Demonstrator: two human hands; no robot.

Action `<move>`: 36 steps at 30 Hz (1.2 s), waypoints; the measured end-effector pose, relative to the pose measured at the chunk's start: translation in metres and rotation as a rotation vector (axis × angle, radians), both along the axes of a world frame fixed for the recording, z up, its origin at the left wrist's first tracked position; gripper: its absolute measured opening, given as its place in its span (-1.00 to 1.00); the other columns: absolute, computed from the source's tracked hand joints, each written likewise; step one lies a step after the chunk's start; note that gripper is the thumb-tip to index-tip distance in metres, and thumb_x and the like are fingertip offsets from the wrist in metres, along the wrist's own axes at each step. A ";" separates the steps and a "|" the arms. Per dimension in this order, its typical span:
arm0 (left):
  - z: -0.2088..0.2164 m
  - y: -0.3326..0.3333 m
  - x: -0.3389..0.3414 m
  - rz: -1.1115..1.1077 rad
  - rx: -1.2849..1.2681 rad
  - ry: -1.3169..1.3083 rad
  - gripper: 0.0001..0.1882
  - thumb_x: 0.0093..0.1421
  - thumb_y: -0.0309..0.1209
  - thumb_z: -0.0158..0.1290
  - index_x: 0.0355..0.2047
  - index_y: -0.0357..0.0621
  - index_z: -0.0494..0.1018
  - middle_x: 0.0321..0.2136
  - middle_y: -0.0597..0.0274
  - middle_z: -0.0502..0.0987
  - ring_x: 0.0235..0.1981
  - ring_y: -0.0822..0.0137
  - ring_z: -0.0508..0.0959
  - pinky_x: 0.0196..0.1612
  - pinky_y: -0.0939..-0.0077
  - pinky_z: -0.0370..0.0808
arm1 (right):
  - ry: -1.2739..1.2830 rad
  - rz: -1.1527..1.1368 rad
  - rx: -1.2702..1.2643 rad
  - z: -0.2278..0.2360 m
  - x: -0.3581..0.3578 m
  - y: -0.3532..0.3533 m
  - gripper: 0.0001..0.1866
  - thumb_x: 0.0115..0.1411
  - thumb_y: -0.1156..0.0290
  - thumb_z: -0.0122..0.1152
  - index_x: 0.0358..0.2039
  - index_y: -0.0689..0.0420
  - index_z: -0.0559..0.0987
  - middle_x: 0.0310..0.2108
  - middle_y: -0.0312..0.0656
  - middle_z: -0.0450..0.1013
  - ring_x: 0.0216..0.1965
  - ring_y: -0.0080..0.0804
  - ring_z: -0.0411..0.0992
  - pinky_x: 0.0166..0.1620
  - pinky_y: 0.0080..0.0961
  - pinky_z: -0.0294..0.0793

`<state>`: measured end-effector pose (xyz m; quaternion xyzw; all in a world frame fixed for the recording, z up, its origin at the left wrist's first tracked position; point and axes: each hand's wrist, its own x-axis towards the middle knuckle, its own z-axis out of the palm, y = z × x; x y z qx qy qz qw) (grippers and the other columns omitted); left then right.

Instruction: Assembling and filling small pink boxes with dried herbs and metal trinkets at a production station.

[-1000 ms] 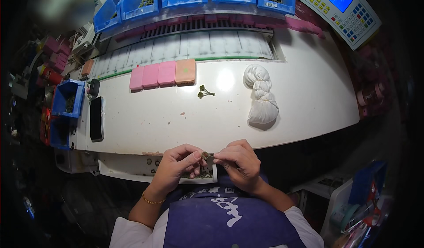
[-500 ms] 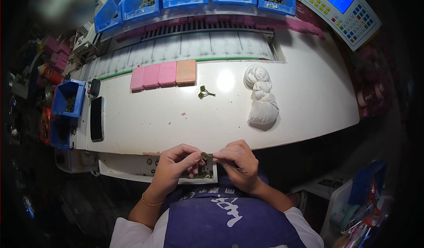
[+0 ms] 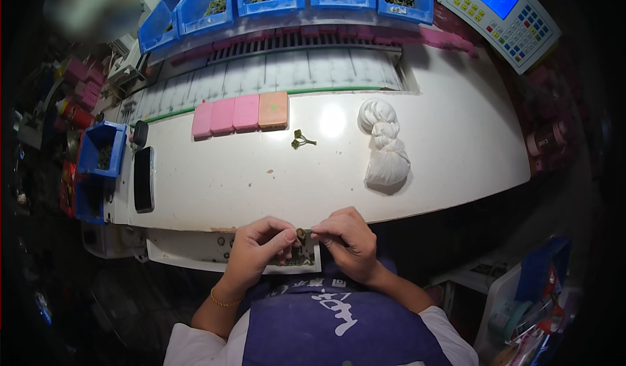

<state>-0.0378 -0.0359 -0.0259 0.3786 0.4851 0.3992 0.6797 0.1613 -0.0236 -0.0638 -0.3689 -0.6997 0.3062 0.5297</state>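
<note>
Above the open drawer, my left hand (image 3: 257, 245) pinches a small dark-green piece (image 3: 301, 235) between thumb and fingers. My right hand (image 3: 350, 243) is closed in a pinch at the piece's right side, its fingertips on a thin part of it. The piece is partly covered by my fingers, and its exact shape is too small to make out. Farther up on the white table lies a small green branched piece (image 3: 303, 140), apart from both hands. Below my hands, the white drawer (image 3: 186, 254) contains several small dark pieces, partly hidden by my left hand.
Pink blocks (image 3: 223, 116) and an orange block (image 3: 273, 110) stand in a row on the white table (image 3: 313, 190). A knotted white cloth bundle (image 3: 386, 145) lies to the right, a phone (image 3: 144, 179) to the left. Blue bins (image 3: 270, 7) line the back; a keypad device (image 3: 502, 17) stands at the far right.
My right hand has shifted slightly left, and the green piece is turned a little between my fingers. The view has tilted slightly; the things on the table stay put.
</note>
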 end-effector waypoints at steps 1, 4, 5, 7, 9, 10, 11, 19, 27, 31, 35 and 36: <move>0.000 -0.001 0.000 -0.002 0.004 0.000 -0.85 0.27 -0.41 0.12 -0.32 -0.27 0.50 -0.47 0.17 0.59 -0.55 0.50 0.50 -0.50 0.65 0.45 | 0.011 0.021 -0.018 0.000 0.000 0.000 -0.76 -0.04 0.65 0.38 -0.31 0.18 0.62 -0.42 -0.22 0.50 -0.34 -0.29 0.43 -0.36 -0.47 0.44; -0.002 -0.007 -0.004 0.008 0.048 0.048 -0.87 0.25 -0.45 0.14 -0.33 -0.29 0.51 -0.47 0.17 0.59 -0.55 0.50 0.50 -0.50 0.64 0.43 | -0.049 0.051 -0.141 0.007 0.007 0.011 -0.75 -0.01 0.62 0.38 -0.26 0.18 0.61 -0.35 -0.20 0.50 -0.27 -0.24 0.41 -0.31 -0.43 0.44; -0.002 -0.009 -0.007 -0.019 0.062 0.139 -0.87 0.24 -0.46 0.15 -0.35 -0.29 0.53 -0.47 0.18 0.59 -0.55 0.51 0.50 -0.49 0.65 0.43 | -0.091 0.029 -0.176 0.012 0.009 0.018 -0.74 0.02 0.56 0.35 -0.23 0.19 0.58 -0.32 -0.17 0.50 -0.22 -0.18 0.38 -0.19 -0.37 0.44; -0.004 -0.015 -0.009 -0.069 0.173 0.399 -0.89 0.19 -0.47 0.19 -0.40 -0.29 0.56 -0.51 0.21 0.59 -0.57 0.47 0.51 -0.47 0.62 0.44 | -0.201 -0.058 -0.074 0.007 0.010 0.043 -0.75 0.05 0.53 0.33 -0.22 0.18 0.58 -0.30 -0.16 0.49 -0.20 -0.17 0.38 -0.14 -0.33 0.41; -0.004 -0.018 -0.011 -0.174 0.366 0.640 -0.89 0.16 -0.45 0.20 -0.40 -0.25 0.56 -0.51 0.19 0.58 -0.56 0.39 0.54 -0.45 0.56 0.47 | -0.311 -0.146 0.028 0.000 0.007 0.067 -0.76 0.07 0.50 0.32 -0.21 0.18 0.58 -0.28 -0.15 0.49 -0.18 -0.15 0.37 -0.09 -0.30 0.39; -0.005 -0.020 -0.012 -0.274 0.554 0.877 -0.89 0.14 -0.43 0.20 -0.40 -0.22 0.56 -0.52 0.18 0.58 -0.56 0.31 0.57 -0.44 0.49 0.49 | -0.354 -0.202 0.053 -0.004 0.002 0.078 -0.77 0.08 0.47 0.30 -0.21 0.17 0.58 -0.25 -0.15 0.48 -0.16 -0.15 0.36 -0.08 -0.28 0.38; -0.012 -0.024 -0.012 -0.267 0.550 0.896 -0.91 0.10 -0.43 0.20 -0.41 -0.18 0.56 -0.51 0.13 0.56 -0.53 0.16 0.57 -0.41 0.39 0.51 | -0.395 -0.254 0.080 -0.006 -0.003 0.088 -0.78 0.10 0.45 0.28 -0.21 0.17 0.58 -0.22 -0.15 0.46 -0.14 -0.15 0.34 -0.07 -0.27 0.36; -0.012 -0.022 -0.008 -0.098 0.414 0.678 -0.89 0.19 -0.46 0.17 -0.40 -0.27 0.56 -0.55 0.22 0.56 -0.59 0.46 0.52 -0.50 0.60 0.44 | -0.534 -0.301 0.044 -0.022 -0.017 0.120 -0.83 0.09 0.43 0.27 -0.28 0.14 0.54 -0.25 -0.18 0.38 -0.16 -0.16 0.30 -0.10 -0.26 0.30; 0.005 0.011 -0.012 0.019 0.191 0.248 -0.86 0.30 -0.43 0.08 -0.31 -0.28 0.48 -0.50 0.26 0.54 -0.63 0.58 0.45 -0.58 0.72 0.37 | -0.534 -0.324 0.054 -0.026 -0.016 0.115 -0.89 0.13 0.47 0.22 -0.33 0.13 0.48 -0.29 -0.15 0.38 -0.18 -0.14 0.31 -0.10 -0.23 0.26; 0.005 0.011 -0.012 0.023 0.224 0.238 -0.86 0.29 -0.43 0.08 -0.30 -0.29 0.48 -0.49 0.26 0.54 -0.64 0.57 0.45 -0.58 0.72 0.37 | -0.499 -0.321 0.049 -0.025 -0.017 0.114 -0.90 0.15 0.47 0.21 -0.33 0.14 0.48 -0.30 -0.15 0.40 -0.20 -0.15 0.32 -0.10 -0.24 0.26; 0.006 0.007 -0.015 0.021 0.192 0.283 -0.86 0.29 -0.43 0.09 -0.32 -0.29 0.49 -0.53 0.30 0.53 -0.63 0.59 0.45 -0.59 0.73 0.34 | -0.332 -0.249 -0.047 -0.014 -0.018 0.106 -0.91 0.18 0.50 0.18 -0.31 0.21 0.48 -0.33 -0.11 0.43 -0.21 -0.12 0.34 -0.12 -0.25 0.33; 0.006 0.007 -0.016 0.003 0.147 0.324 -0.86 0.28 -0.43 0.10 -0.34 -0.29 0.50 -0.55 0.32 0.52 -0.63 0.60 0.45 -0.59 0.74 0.33 | -0.220 -0.208 -0.114 -0.011 -0.018 0.104 -0.91 0.18 0.52 0.18 -0.31 0.23 0.49 -0.34 -0.09 0.44 -0.23 -0.12 0.36 -0.14 -0.25 0.36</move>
